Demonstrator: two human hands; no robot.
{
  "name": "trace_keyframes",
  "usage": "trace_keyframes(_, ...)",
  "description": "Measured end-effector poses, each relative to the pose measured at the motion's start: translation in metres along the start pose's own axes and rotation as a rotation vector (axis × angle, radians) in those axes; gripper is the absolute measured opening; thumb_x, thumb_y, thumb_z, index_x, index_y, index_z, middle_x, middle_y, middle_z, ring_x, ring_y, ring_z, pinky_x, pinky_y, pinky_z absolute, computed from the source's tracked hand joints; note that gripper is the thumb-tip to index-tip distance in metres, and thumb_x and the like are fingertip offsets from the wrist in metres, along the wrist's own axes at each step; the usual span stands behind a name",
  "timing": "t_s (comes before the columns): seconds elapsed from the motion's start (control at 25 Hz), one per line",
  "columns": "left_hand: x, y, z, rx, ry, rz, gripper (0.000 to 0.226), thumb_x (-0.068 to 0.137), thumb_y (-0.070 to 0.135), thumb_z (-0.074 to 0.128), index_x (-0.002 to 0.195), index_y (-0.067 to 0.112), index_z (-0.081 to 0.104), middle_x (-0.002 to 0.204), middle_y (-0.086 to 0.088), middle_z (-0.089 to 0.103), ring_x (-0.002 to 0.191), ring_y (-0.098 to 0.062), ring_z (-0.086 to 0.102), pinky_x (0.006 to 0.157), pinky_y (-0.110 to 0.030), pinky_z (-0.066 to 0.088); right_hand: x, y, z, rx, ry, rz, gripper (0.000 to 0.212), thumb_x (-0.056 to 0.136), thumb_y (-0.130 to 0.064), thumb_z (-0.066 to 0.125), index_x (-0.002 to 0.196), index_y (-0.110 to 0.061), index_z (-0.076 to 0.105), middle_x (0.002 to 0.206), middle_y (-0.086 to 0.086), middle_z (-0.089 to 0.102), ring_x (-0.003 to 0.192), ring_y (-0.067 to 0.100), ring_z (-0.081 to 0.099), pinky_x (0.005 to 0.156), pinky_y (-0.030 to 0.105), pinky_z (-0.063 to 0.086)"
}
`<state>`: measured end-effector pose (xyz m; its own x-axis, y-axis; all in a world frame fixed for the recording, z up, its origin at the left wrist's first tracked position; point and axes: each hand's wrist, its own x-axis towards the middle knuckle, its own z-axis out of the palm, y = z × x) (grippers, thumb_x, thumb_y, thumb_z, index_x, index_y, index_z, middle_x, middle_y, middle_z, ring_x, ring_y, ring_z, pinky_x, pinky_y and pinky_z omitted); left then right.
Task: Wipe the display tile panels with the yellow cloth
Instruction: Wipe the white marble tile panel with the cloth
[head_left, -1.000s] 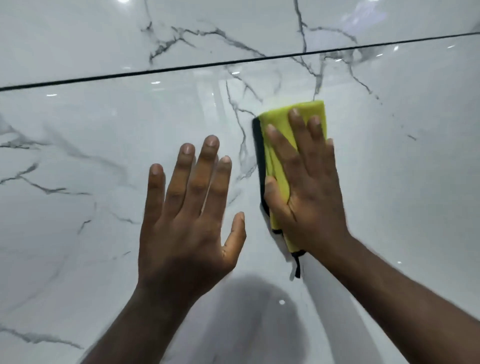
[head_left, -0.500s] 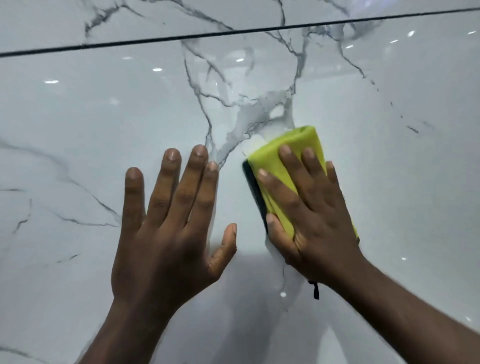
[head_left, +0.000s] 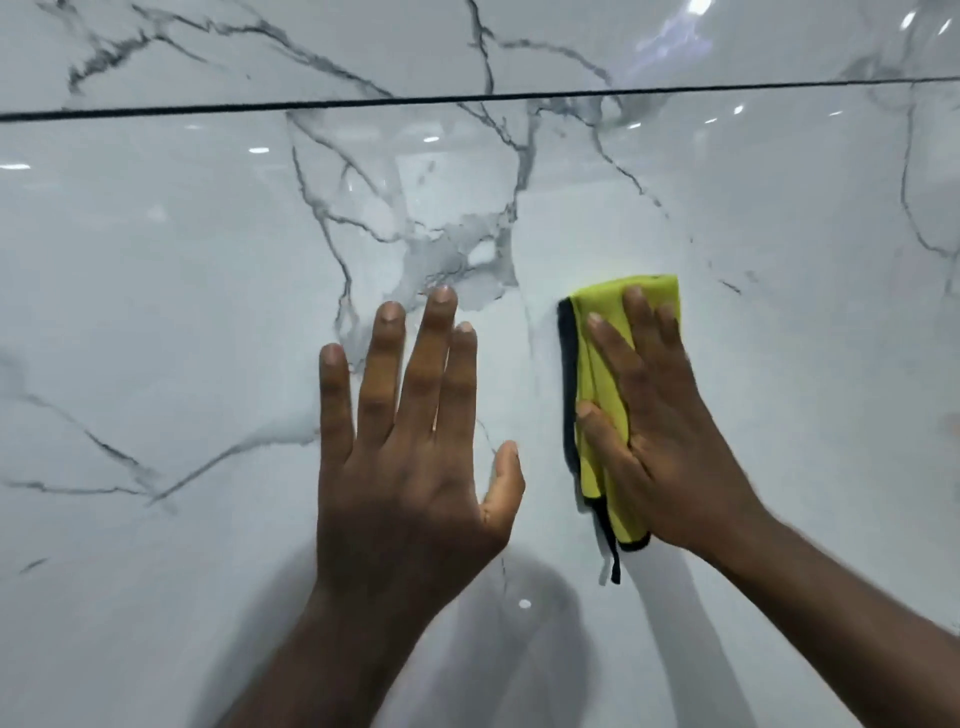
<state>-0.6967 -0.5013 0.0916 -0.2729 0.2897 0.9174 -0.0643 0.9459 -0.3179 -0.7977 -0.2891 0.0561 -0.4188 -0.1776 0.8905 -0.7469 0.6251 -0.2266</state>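
Here, at far left, the glossy white lower tile panel (head_left: 156, 312), marble-patterned with thin grey veins, begins and fills most of the view from edge to edge. A thin dark joint line (head_left: 363, 102) runs nearly level across the top and parts it from the upper tile panel (head_left: 208, 52), which has the same shiny veined finish. Small bright light reflections (head_left: 258, 150) dot the gloss just below the line. A heavier knot of grey veining (head_left: 441, 254) sits left of centre. Just beneath it the left hand (head_left: 405, 467) lies flat against the lower panel, fingers straight, slightly spread and pointing up, thumb out to the right; it holds nothing. Its middle fingertip reaches the lower edge of that grey patch. Just beside the thumb, with a narrow strip of bare tile between, the folded yellow cloth (head_left: 597, 374) with a dark stitched border lies flat on the lower panel, well below the joint line. A short dark loop (head_left: 614, 569) hangs from its bottom corner. The right hand (head_left: 670, 431) covers the cloth's right part and presses it to the tile with straight fingers, thumb laid across its middle. Its forearm runs off toward the bottom right corner.
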Motion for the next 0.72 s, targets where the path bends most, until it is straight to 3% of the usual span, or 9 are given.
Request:
trace_keyframes(0.16, 0.027, 0.023, 0.02, 0.039, -0.041, 0.029, 0.087, 0.096, 0.045, 0.065, 0.169, 0.006, 0.036, 0.182, -0.012, 0.017, 0.169, -0.034, 0.01, 0.135, -0.063, 0.008, 0.076, 0.053, -0.037, 0.193, 0.164, 0.274, 0.073, 0.104, -0.033, 0.044, 0.17, -0.031, 0.011, 0.179, -0.002, -0.009, 0.164, 0.021, -0.017, 0.134, 0.051, -0.003)
trace_keyframes(0.24, 0.044, 0.05, 0.034, 0.036, -0.046, 0.026, 0.086, 0.096, 0.047, 0.064, 0.169, 0.009, 0.036, 0.182, -0.01, 0.017, 0.169, -0.033, 0.01, 0.135, -0.063, 0.009, 0.091, 0.058, -0.045, 0.136, 0.135, 0.11, 0.073, 0.106, -0.032, 0.046, 0.17, -0.031, 0.011, 0.179, -0.002, -0.011, 0.164, 0.021, -0.017, 0.13, 0.051, -0.002)
trace_keyframes(0.36, 0.06, 0.086, 0.058, 0.07, -0.039, 0.035, 0.085, 0.098, 0.045, 0.061, 0.17, 0.007, 0.035, 0.181, -0.01, 0.02, 0.169, -0.033, 0.014, 0.135, -0.062, 0.009, 0.023, 0.085, -0.035, 0.005, -0.038, -0.072, 0.072, 0.112, -0.031, 0.048, 0.17, -0.04, 0.005, 0.178, -0.011, -0.015, 0.164, 0.017, -0.017, 0.131, 0.057, 0.004)
trace_keyframes(0.44, 0.067, 0.104, 0.07, 0.1, -0.013, 0.037, 0.085, 0.097, 0.041, 0.061, 0.169, 0.005, 0.035, 0.18, -0.013, 0.022, 0.168, -0.035, 0.016, 0.136, -0.061, 0.009, 0.002, 0.132, -0.042, 0.024, -0.02, 0.038, 0.07, 0.113, -0.038, 0.043, 0.167, -0.049, -0.001, 0.177, -0.015, -0.017, 0.163, 0.014, -0.018, 0.131, 0.06, 0.008)
trace_keyframes(0.56, 0.079, 0.132, 0.083, 0.11, -0.006, 0.044, 0.083, 0.097, 0.04, 0.06, 0.169, 0.006, 0.036, 0.18, -0.015, 0.023, 0.167, -0.037, 0.018, 0.135, -0.062, 0.012, 0.063, 0.177, -0.067, 0.069, 0.115, 0.133, 0.067, 0.113, -0.041, 0.036, 0.169, -0.042, -0.001, 0.178, -0.005, -0.017, 0.163, 0.02, -0.021, 0.13, 0.057, 0.001)
trace_keyframes(0.72, 0.081, 0.17, 0.108, 0.103, -0.022, 0.024, 0.083, 0.102, 0.046, 0.059, 0.171, 0.008, 0.032, 0.18, -0.013, 0.023, 0.167, -0.036, 0.018, 0.134, -0.065, 0.015, 0.09, 0.173, -0.081, 0.067, 0.031, -0.008, 0.072, 0.113, -0.032, 0.045, 0.17, -0.039, 0.002, 0.177, -0.01, -0.021, 0.162, 0.016, -0.026, 0.129, 0.055, -0.006)
